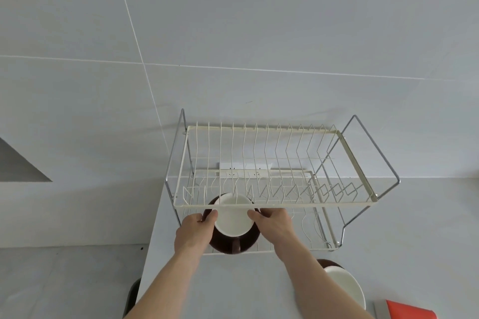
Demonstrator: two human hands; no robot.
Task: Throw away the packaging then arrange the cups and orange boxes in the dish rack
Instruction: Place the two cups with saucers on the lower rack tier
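Left hand [194,233] reaches forward, arm outstretched, fingers clasping the brown cup [233,225] by its left side; right hand [274,223] mirrors it, gripping the right side. The cup sits at the dish rack [274,205] lower tier's left end. Farther right, a second cup [344,290], then an orange box [409,309].

The dish rack [274,204] is seen as cream-coated wire on chromed, glossy metal; inside it, the cup [233,217] looks like glazed ceramic.
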